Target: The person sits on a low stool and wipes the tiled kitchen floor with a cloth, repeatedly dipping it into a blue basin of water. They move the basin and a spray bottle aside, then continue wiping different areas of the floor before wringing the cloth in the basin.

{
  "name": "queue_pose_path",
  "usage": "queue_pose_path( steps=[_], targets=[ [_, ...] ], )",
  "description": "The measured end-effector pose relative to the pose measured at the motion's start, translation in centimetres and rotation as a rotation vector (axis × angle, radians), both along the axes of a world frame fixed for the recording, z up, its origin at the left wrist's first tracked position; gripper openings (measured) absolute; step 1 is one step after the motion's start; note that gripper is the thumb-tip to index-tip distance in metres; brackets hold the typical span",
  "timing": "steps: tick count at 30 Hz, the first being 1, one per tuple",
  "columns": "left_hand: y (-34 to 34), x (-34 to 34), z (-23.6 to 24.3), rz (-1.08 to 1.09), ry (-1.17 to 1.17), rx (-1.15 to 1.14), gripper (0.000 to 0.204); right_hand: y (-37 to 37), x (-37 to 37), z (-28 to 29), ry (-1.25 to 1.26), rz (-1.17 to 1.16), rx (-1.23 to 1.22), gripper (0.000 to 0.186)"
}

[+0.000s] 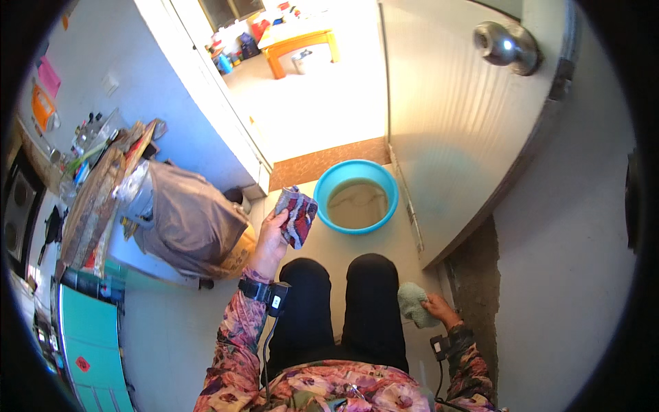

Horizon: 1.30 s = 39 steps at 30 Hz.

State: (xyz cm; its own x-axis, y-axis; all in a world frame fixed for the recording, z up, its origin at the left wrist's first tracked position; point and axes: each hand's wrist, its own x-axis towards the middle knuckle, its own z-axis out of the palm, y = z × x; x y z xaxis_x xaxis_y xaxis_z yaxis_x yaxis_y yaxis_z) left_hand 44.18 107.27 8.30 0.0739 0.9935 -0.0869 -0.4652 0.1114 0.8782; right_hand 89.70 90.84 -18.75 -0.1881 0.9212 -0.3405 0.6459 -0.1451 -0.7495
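My left hand (272, 239) is closed around the lower edge of a small folded cloth (296, 217), patterned in red, purple and grey. It is raised over the floor, left of a round blue basin (324, 218). Murky brownish water (357, 204) stands in the basin. Low on the right, beside my right knee, my right hand (441, 308) grips a pale green, fuzzy-looking cloth (414, 303). That cloth hangs bunched at my fingertips, apart from the basin.
An opened white door (460, 130) with a round metal knob (504, 47) stands to the right. Beyond the doorway is an orange-legged table (296, 40). At left, a brown cloth (189, 213) drapes over a cluttered counter, near a green cabinet (93, 343). Cables trail from both wrist straps.
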Motion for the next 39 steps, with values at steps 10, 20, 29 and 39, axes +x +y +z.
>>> queue_pose_path(
  steps=[10, 20, 29, 39],
  targets=[
    [10.3, 0.1, -3.2, -0.13, 0.635, 0.132, 0.07, 2.7, -1.7, 1.4, -0.223, -0.044, 0.001, 0.03],
    [-24.0, -19.5, -29.7, -0.822, 0.529, -0.902, 0.037, 20.9, -9.7, 1.7, -0.116, 0.558, -0.365, 0.034],
    [-28.3, -17.0, -25.6, -0.856, 0.141, -1.385, 0.046, 38.1, -24.7, -6.7, 0.099, 1.141, -0.755, 0.038],
    [-13.6, -19.6, -26.1, -1.001, 0.344, -1.152, 0.047, 44.8, -24.4, 5.2, -0.043, 1.315, -0.453, 0.04]
  ],
)
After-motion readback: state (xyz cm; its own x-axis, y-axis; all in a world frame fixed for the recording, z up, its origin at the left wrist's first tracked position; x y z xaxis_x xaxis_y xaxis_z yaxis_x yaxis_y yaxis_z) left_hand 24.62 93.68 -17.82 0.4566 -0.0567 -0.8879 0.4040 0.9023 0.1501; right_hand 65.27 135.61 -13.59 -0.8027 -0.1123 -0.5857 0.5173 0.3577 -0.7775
